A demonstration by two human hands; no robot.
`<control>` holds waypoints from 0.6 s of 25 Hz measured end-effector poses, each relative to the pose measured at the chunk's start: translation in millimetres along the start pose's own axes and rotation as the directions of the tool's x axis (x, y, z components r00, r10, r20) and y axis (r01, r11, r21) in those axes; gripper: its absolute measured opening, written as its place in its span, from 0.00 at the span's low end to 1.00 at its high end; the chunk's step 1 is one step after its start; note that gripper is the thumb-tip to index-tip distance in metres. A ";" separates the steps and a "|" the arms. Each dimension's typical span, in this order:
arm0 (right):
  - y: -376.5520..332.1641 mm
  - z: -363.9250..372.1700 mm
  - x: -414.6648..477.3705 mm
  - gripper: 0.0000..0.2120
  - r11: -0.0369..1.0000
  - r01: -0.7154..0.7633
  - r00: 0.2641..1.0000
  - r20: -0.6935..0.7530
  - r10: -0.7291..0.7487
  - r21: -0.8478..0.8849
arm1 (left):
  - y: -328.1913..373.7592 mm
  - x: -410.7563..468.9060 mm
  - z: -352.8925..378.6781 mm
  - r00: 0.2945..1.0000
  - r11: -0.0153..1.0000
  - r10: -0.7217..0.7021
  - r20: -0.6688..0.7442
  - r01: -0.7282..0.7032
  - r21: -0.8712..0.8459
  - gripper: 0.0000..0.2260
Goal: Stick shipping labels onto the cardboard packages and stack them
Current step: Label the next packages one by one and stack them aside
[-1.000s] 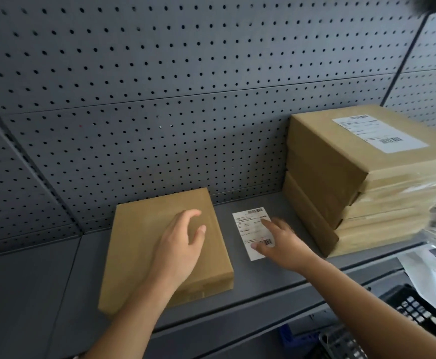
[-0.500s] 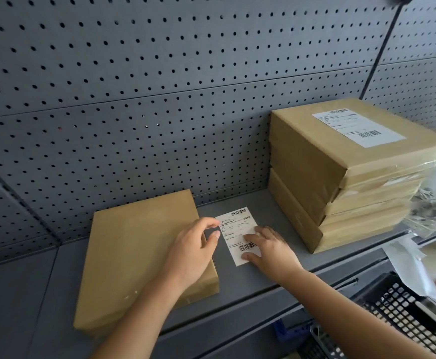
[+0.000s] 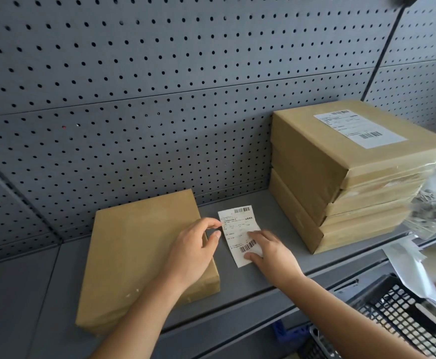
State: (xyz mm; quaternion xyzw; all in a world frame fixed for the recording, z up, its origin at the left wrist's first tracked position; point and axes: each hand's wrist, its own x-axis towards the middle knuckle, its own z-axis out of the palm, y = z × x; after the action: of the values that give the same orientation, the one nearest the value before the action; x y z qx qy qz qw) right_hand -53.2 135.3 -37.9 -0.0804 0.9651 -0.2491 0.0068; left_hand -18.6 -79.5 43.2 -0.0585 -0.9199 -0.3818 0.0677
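Label lies on shelf between loose package and stack. Left hand pinches its left edge; right hand presses it, fingers flat.

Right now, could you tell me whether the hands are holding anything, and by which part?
The left hand pinches the shipping label at its left edge; the right hand only presses flat fingers on its lower end.
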 end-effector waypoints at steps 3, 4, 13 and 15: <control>-3.4 0.5 -3.6 0.25 0.998 -0.046 0.999 -0.023 0.047 0.052 | -0.8 0.4 -0.2 1.000 1.000 -0.001 -0.008 0.001 -0.007 0.09; -3.9 -0.3 -4.8 0.24 0.995 -0.060 0.997 -0.044 0.064 0.084 | -1.3 0.6 -0.1 1.000 1.000 -0.003 -0.007 0.002 -0.006 0.09; -33.0 -46.4 -5.8 0.17 0.872 0.031 0.935 -0.324 0.148 0.488 | 6.6 15.8 -0.6 0.998 0.995 -0.055 0.023 0.056 -0.077 0.11; -38.1 -51.9 -10.1 0.17 0.855 0.065 0.930 -0.341 0.135 0.514 | 14.0 25.9 -1.6 0.992 0.970 -0.102 0.068 0.114 -0.214 0.13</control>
State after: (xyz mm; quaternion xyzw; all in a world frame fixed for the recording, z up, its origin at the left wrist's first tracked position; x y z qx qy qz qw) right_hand -40.2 128.9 25.6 -0.0099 0.8480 -0.5092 -0.1467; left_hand -41.7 -69.4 58.5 -0.0260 -0.8760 -0.4814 0.0140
